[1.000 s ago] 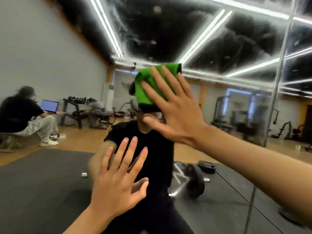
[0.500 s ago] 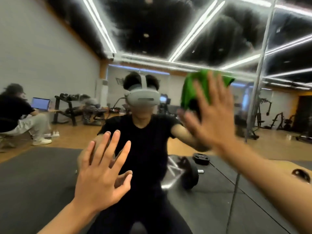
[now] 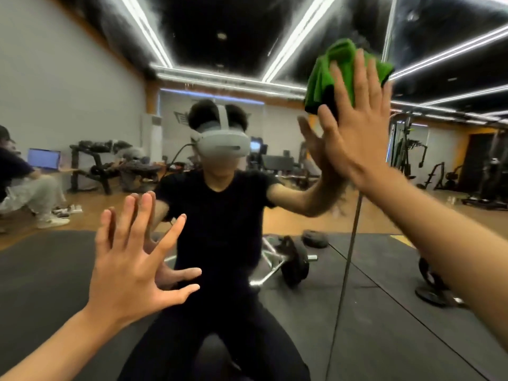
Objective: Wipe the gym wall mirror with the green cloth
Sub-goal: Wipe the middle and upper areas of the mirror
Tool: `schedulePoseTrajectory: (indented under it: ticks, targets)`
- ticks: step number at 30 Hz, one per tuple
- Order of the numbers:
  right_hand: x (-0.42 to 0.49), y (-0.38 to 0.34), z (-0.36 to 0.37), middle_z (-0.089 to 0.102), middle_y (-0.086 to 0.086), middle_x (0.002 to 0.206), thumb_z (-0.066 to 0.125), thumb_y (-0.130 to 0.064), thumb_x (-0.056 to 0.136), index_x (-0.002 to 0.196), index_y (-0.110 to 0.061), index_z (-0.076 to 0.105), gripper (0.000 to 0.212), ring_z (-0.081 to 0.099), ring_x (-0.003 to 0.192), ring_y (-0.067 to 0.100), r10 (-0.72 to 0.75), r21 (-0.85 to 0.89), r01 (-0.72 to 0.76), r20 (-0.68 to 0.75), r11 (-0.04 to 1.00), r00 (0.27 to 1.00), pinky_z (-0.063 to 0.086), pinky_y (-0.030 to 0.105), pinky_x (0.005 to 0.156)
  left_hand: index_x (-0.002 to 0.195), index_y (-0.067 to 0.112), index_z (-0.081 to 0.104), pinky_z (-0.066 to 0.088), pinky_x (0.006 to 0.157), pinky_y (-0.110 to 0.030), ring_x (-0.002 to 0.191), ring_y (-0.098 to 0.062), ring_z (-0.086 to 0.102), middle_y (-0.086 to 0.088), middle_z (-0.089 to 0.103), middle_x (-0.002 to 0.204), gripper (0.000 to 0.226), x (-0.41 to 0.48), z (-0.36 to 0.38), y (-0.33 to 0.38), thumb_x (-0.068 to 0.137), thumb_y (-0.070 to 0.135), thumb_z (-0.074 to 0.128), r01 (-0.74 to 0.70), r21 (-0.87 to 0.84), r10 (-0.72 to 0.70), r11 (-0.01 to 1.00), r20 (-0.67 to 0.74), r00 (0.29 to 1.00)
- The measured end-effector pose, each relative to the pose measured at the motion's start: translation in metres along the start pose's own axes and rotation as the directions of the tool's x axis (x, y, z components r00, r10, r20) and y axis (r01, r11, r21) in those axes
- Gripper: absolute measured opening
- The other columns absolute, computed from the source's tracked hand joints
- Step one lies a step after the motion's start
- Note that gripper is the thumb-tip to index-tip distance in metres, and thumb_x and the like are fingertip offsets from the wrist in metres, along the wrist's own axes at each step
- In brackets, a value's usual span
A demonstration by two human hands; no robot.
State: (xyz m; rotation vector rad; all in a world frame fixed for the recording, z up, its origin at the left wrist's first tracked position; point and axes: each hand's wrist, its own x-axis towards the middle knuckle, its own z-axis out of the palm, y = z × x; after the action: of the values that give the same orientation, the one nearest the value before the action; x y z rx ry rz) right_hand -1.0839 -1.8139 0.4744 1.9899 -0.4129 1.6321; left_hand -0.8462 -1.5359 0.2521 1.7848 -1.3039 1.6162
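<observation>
Pressing on the mirror (image 3: 68, 78) at 1 o'clock, the cloth (image 3: 330, 70) was pinned under the right hand (image 3: 357, 133), fingers straight; the left hand (image 3: 129, 270) was spread at 7 o'clock, empty.

My right hand (image 3: 357, 138) hides much of the cloth (image 3: 320, 78); the left edge cuts off the seated person (image 3: 13, 171).
</observation>
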Motion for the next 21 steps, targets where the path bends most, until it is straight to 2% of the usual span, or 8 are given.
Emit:
schedulePoseTrajectory:
  ticks: [2,3,6,8,10,14,17,21]
  targets:
    - [-0.078,-0.028,0.012,0.009,0.015,0.174,0.029,-0.06,0.105,0.166,-0.024,0.023,0.071,0.006,0.162,0.034,0.077,0.06,-0.078,0.014,0.995,0.997,0.003,0.055,0.13,0.157,0.021,0.045,0.016,0.122,-0.075,0.159,-0.051,0.015,-0.03,0.016,0.172,0.107,0.0,0.0,0.0,0.074,0.085,0.063,0.004,-0.01,-0.004,1.0,-0.005,1.0]
    - [-0.128,-0.042,0.014,0.01,0.015,0.174,0.032,-0.06,0.104,0.166,-0.024,0.025,0.072,0.006,0.161,0.035,0.052,0.066,-0.057,0.07,0.996,0.996,0.004,0.056,0.129,0.157,0.021,0.045,0.016,0.122,-0.075,0.159,-0.051,0.015,-0.03,0.016,0.172,0.107,-0.001,0.0,0.001,0.074,0.086,0.063,-0.002,-0.013,0.002,1.0,-0.003,1.0]
    - [-0.245,-0.053,0.01,0.008,0.012,0.175,0.029,-0.066,0.104,0.16,-0.025,0.036,0.07,0.008,0.161,0.035,-0.138,0.018,0.138,0.276,0.99,0.951,0.004,0.056,0.129,0.156,0.021,0.047,0.014,0.122,-0.076,0.157,-0.055,0.015,-0.032,0.02,0.17,0.108,-0.004,0.0,-0.004,0.074,0.09,0.063,-0.05,-0.032,0.051,0.998,0.009,0.999]
    - [-0.251,-0.034,0.007,0.009,0.011,0.175,0.027,-0.068,0.104,0.159,-0.029,0.037,0.068,0.009,0.162,0.031,-0.275,0.025,0.283,0.327,0.959,0.904,0.003,0.053,0.13,0.155,0.021,0.047,0.013,0.12,-0.08,0.155,-0.058,0.018,-0.03,0.028,0.168,0.114,-0.007,-0.001,-0.008,0.069,0.093,0.065,-0.095,-0.016,0.095,0.995,0.017,0.995]
    - [-0.205,-0.015,0.005,0.013,0.012,0.173,0.026,-0.068,0.104,0.162,-0.029,0.028,0.07,0.009,0.162,0.031,-0.315,-0.01,0.329,0.262,0.944,0.912,0.003,0.053,0.13,0.155,0.02,0.047,0.012,0.118,-0.082,0.153,-0.058,0.022,-0.025,0.034,0.166,0.118,-0.009,0.001,-0.007,0.066,0.095,0.066,-0.133,0.029,0.133,0.991,0.011,0.991]
    - [-0.09,0.0,0.001,0.008,0.018,0.174,0.023,-0.064,0.105,0.167,-0.022,0.022,0.075,0.006,0.162,0.033,-0.004,-0.016,0.005,0.079,1.0,0.997,0.003,0.054,0.13,0.155,0.023,0.049,0.01,0.118,-0.081,0.155,-0.054,0.023,-0.017,0.033,0.169,0.118,-0.008,0.006,-0.005,0.063,0.095,0.067,-0.132,0.087,0.133,0.987,-0.006,0.991]
    - [-0.111,-0.025,0.017,0.014,0.022,0.172,0.029,-0.061,0.105,0.165,-0.016,0.028,0.075,0.01,0.16,0.038,0.161,0.037,-0.16,-0.008,0.986,0.987,0.006,0.058,0.129,0.154,0.024,0.05,0.011,0.119,-0.08,0.155,-0.053,0.024,-0.016,0.034,0.169,0.113,-0.009,0.01,-0.004,0.067,0.093,0.068,-0.125,0.097,0.128,0.987,-0.022,0.992]
    - [-0.254,-0.069,0.027,0.004,0.015,0.175,0.031,-0.063,0.104,0.161,-0.021,0.032,0.071,0.006,0.161,0.037,0.036,0.048,-0.044,0.152,0.998,0.988,0.004,0.057,0.129,0.155,0.022,0.05,0.011,0.119,-0.079,0.153,-0.054,0.026,-0.018,0.037,0.167,0.107,-0.008,0.011,-0.003,0.074,0.091,0.064,-0.126,0.097,0.131,0.987,-0.045,0.99]
